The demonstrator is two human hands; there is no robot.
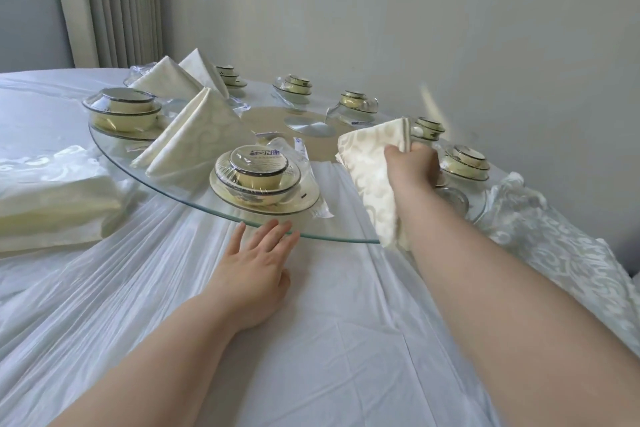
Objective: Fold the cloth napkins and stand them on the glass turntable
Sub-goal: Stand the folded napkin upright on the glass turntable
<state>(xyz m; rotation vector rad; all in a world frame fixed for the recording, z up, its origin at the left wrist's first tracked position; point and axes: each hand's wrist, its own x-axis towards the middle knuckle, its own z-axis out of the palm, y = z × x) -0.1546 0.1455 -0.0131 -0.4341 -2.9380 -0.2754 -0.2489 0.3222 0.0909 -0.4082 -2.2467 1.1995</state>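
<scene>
napkin setup, round table: r hand [412, 166] grips held napkin [372, 180] by its top fold over near-right part of glass turntable [332, 237]; l hand [256, 267] flat on tablecloth [311, 340], fingers straight, tips at the glass rim.
around: 3 folded napkins stand close together on far-left of glass: front napkin [197, 132], mid napkin [166, 80], back napkin [204, 69]. film-wrapped dish sets ring the glass; nearest dish set [258, 173] just left of held napkin, right dish set [464, 163] just behind r hand, crowding that spot. metal hub [310, 126] at centre. flat napkin stack [52, 198] on table at left, off the glass. patterned cloth [554, 246] bunched at right. curtain [121, 3] far left. writing: dark print on nearest dish set's lid, too blurred to read; thin packet [300, 149] beside it, small print illegible.
</scene>
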